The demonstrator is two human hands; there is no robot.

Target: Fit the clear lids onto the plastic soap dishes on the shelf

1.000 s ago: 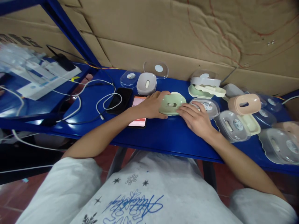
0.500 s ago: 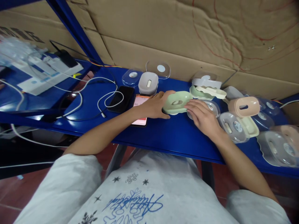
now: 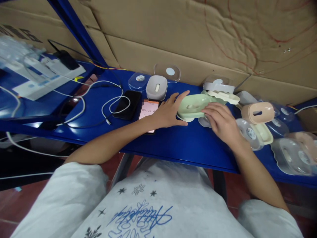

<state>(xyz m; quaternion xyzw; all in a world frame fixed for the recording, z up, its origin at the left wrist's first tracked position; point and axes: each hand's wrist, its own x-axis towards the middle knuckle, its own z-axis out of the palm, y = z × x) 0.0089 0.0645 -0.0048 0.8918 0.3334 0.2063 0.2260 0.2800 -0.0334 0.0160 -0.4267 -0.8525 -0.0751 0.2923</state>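
Note:
A light green plastic soap dish (image 3: 194, 105) with an oval slot in its floor is tilted just above the blue table (image 3: 173, 142). My right hand (image 3: 221, 122) pinches its near right rim between thumb and fingers. Around the left end of the dish my left hand (image 3: 167, 112) is spread, thumb below and fingers above; whether it touches the rim I cannot tell. Behind my right hand lies a clear lid (image 3: 204, 122), mostly hidden. A cream wavy tray (image 3: 226, 97) rests beyond, against another green piece.
A phone (image 3: 148, 110) showing a timer and a black phone (image 3: 128, 105) lie on the left beside a white cable (image 3: 111, 82). A grey box (image 3: 157, 86) stands behind. Rightward are a peach box (image 3: 259, 112) and several clear-lidded boxes (image 3: 292, 155). Cardboard (image 3: 160, 49) walls the back.
The green soap dish has shifted slightly right and tipped, covering more of the clear lid. My left fingers have spread wider. My right hand has moved a little right with the dish.

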